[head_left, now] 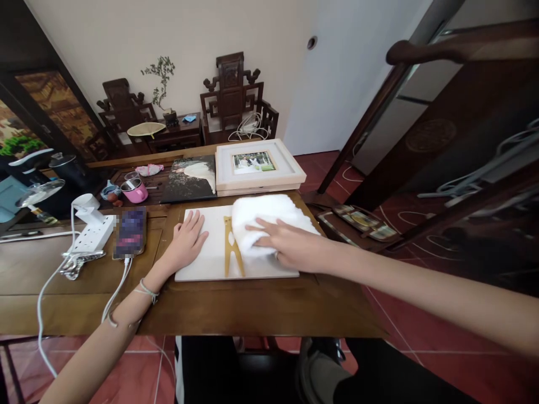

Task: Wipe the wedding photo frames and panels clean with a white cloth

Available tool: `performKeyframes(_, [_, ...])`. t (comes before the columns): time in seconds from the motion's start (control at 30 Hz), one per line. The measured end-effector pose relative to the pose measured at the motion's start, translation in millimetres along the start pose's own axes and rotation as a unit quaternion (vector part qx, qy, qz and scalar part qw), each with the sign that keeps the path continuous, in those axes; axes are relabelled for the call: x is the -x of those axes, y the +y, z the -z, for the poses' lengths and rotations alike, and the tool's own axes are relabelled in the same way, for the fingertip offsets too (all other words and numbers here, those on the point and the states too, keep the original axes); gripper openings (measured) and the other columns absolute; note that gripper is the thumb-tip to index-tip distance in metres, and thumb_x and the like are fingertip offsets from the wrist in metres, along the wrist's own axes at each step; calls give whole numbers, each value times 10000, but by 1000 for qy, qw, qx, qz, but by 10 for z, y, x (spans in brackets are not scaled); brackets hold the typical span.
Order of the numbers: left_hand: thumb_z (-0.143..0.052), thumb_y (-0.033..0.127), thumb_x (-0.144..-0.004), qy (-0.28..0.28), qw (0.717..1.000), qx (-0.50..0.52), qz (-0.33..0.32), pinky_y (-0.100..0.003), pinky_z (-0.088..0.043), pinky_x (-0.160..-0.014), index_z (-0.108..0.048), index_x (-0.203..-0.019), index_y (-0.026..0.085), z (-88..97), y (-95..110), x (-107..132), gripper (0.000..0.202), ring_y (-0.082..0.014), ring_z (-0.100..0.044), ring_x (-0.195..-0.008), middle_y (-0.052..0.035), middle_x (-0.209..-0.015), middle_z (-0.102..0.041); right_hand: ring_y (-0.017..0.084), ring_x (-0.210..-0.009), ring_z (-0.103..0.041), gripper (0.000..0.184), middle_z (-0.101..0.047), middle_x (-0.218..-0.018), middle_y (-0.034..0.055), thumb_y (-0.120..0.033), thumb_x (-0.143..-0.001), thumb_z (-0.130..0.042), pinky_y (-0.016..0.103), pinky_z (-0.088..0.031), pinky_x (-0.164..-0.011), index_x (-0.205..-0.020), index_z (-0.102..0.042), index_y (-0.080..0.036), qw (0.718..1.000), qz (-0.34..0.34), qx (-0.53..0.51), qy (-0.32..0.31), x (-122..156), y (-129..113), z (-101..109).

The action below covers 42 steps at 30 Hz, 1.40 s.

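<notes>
1. Head view, hands. The left hand is lying palm down with its fingers spread on the left part of a white panel. A flat palm like this is probably steadying the panel against sliding. The right hand is resting open, fingers stretched out and close together, on a white cloth. It is pressing the cloth rather than pinching it.
2. Head view, things under the hands. The panel is lying flat at the middle of the table. The cloth is covering its far right part. A gold folding stand is lying against the panel between the two hands, just left of the cloth.
3. Head view, edges. The panel's near edge is running parallel to the table's near edge, with a band of bare wood between them. Its right edge is sitting near the table's right edge, with red floor beyond.
4. Head view, open room. A framed photo is crowding the far side, just behind the cloth, with a dark print beside it. To the left, a phone and a power strip are lying well apart from the panel, leaving a bare strip of table.
</notes>
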<state>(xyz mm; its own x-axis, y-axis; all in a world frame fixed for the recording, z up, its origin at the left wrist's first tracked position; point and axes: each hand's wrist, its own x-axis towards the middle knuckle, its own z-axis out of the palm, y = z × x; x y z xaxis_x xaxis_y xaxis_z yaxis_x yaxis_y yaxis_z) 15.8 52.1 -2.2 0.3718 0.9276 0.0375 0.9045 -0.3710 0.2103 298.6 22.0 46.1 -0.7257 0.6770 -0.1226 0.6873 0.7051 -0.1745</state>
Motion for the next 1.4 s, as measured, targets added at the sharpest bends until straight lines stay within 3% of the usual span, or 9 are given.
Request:
performKeyframes(0.1, [-320, 370, -988, 17, 1000, 6, -6, -563, -246, -1119, -367, -1454, 112, -15, -6, 6, 535, -318, -174, -1484, -206, -1569, -279, 352, -1459, -159, 611, -305, -1567, 140, 31, -711, -446, 663, -286, -1085, -1277, -583, -154, 999, 3, 12, 42, -225, 263, -100])
performKeyframes(0.27, [-358, 324, -967, 88, 996, 23, -7, -497, -290, -1147, -482, -1352, 56, -127, 18, 65, 486, -330, -300, -1441, -245, -1477, -422, 365, -1429, -263, 500, -394, -1516, 172, -7, -762, -441, 653, -342, -1036, -1213, -610, -140, 995, 4, 37, 97, -358, 386, -164])
performKeyframes(0.57, [-314, 317, -969, 67, 996, 54, 12, -551, -242, -1161, -407, -1414, 46, -186, 32, 93, 529, -336, -215, -1469, -232, -1544, -320, 428, -1353, -384, 497, -518, -1424, 151, -7, -686, -509, 649, -454, -956, -1117, -680, -185, 999, -9, 28, 17, 256, -516, -185])
performKeyframes(0.67, [-320, 326, -971, 56, 997, 58, 12, -552, -232, -1163, -400, -1425, 62, -159, 28, 79, 531, -335, -198, -1474, -220, -1552, -309, 415, -1319, -439, 482, -542, -1406, 127, -12, -670, -528, 613, -508, -920, -1076, -692, -212, 1000, -6, 8, -14, 356, -666, -131])
performKeyframes(0.77, [-314, 313, -972, 49, 997, 61, -3, -548, -220, -1167, -398, -1433, 82, -149, 4, 63, 523, -326, -184, -1479, -203, -1563, -299, 383, -1356, -401, 506, -497, -1444, 145, 7, -702, -489, 602, -470, -985, -1132, -671, -188, 1000, -10, -5, -2, 272, -501, -76])
performKeyframes(0.97, [-309, 305, -977, 47, 996, 72, -30, -548, -223, -1171, -396, -1445, 113, -141, -46, 30, 513, -305, -196, -1479, -175, -1564, -312, 366, -1440, -230, 495, -368, -1527, 182, 3, -734, -460, 643, -318, -1079, -1179, -630, -131, 998, 18, 14, 57, -164, 249, -123])
performKeyframes(1.07, [-310, 304, -975, 52, 995, 82, -30, -520, -220, -1182, -412, -1435, 96, -138, -47, 20, 515, -292, -202, -1479, -179, -1559, -321, 370, -1436, -239, 469, -375, -1524, 182, -12, -766, -446, 646, -306, -1079, -1189, -618, -120, 996, 6, 23, 88, -281, 358, -192])
performKeyframes(1.27, [-311, 286, -967, 64, 994, 88, -16, -491, -214, -1190, -426, -1416, 35, -156, -20, 13, 528, -292, -213, -1476, -211, -1548, -327, 459, -1409, -238, 529, -379, -1513, 207, 13, -736, -458, 700, -305, -1049, -1231, -608, -98, 996, -47, 33, 66, -11, -266, -262])
performKeyframes(1.4, [-308, 275, -965, 72, 994, 84, -10, -512, -215, -1185, -429, -1412, 48, -177, -4, 22, 515, -298, -222, -1473, -206, -1546, -333, 431, -1381, -331, 553, -430, -1494, 157, -4, -702, -495, 656, -412, -1002, -1213, -624, -175, 1000, -5, -9, 14, 279, -697, -222])
